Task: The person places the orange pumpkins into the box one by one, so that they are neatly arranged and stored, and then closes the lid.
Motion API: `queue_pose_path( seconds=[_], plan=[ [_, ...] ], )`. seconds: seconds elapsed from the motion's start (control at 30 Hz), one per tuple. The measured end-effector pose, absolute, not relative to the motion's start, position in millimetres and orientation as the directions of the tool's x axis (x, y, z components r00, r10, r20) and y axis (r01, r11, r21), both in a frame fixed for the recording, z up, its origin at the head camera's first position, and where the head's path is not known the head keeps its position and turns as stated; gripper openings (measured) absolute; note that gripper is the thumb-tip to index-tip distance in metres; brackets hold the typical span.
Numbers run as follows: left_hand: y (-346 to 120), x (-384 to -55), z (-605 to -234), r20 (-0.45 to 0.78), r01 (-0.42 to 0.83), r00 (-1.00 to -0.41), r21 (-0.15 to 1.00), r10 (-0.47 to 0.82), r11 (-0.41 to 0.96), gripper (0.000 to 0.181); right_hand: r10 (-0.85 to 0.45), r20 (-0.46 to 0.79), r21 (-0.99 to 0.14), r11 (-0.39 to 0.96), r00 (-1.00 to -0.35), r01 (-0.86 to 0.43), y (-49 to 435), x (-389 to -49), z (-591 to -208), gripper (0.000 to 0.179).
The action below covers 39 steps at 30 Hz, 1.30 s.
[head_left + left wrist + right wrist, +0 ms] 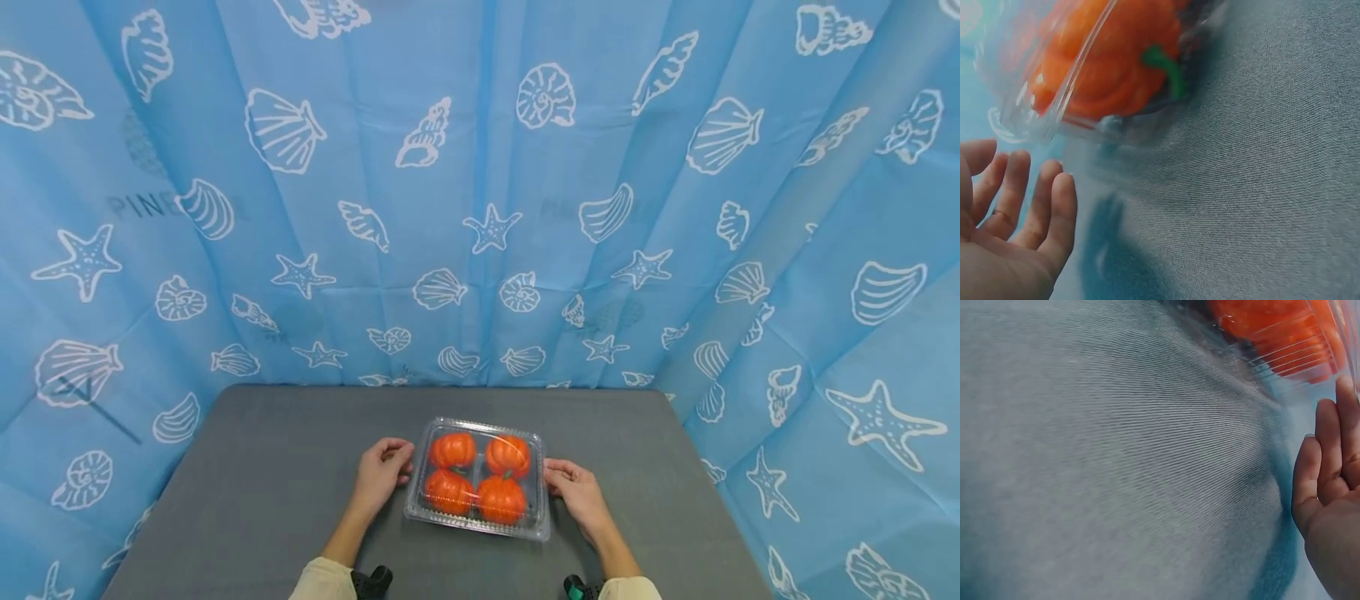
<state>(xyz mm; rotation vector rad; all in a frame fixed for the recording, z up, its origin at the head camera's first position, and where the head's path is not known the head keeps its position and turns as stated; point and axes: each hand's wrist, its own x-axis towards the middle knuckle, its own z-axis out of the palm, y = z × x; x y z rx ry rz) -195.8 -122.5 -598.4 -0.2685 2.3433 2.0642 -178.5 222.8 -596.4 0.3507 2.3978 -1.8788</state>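
A clear plastic clamshell box (477, 523) sits on the grey table, its lid down over several orange pumpkins (502, 499) with green stems. To its left is my left hand (382, 473); the left wrist view shows that hand (1019, 231) with loosely bent fingers and a small gap to the box. At the opposite side, my right hand (577, 493) has its fingertips at the box's right rim. Seen from the right wrist, the right hand's fingers (1329, 450) are nearly straight, one tip touching the plastic edge. The right thumb is out of that view.
A grey cloth-covered table (300, 450) lies under the box. Behind it and to the sides hangs a blue curtain (450, 208) printed with white shells and starfish. Dark bands (372, 582) circle both wrists beside pale sleeves.
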Motion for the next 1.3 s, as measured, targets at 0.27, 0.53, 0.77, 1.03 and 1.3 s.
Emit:
queue_pose_path(
  seconds=[0.27, 0.53, 0.77, 1.03, 1.3],
  plan=[
    [-124, -179, -597, -0.180, -0.183, -0.983, 0.971, -0.029, 0.153, 0.044, 0.133, -0.159, -0.956, 0.225, -0.978, 0.186, 224, -194, -599, 0.036],
    [-120, -170, -603, -0.203, -0.205, -0.979, 0.972, -0.033, 0.118, 0.040, 0.150, -0.181, -0.952, 0.220, -0.972, 0.212, 219, -207, -599, 0.034],
    [-121, -166, -607, -0.229, -0.224, -0.973, 0.967, 0.034, 0.118, 0.035, 0.192, -0.167, -0.935, 0.280, -0.967, 0.217, 218, -199, -600, 0.042],
    [-123, -164, -609, -0.259, -0.251, -0.964, 0.961, 0.060, 0.115, 0.034, -0.171, -0.372, -0.899, 0.311, -0.913, 0.308, 236, -178, -596, 0.065],
    [-124, -163, -608, -0.277, -0.267, -0.958, 0.957, 0.077, 0.117, 0.032, -0.356, -0.390, -0.921, 0.179, -0.849, 0.347, 244, -167, -592, 0.036]
  ],
)
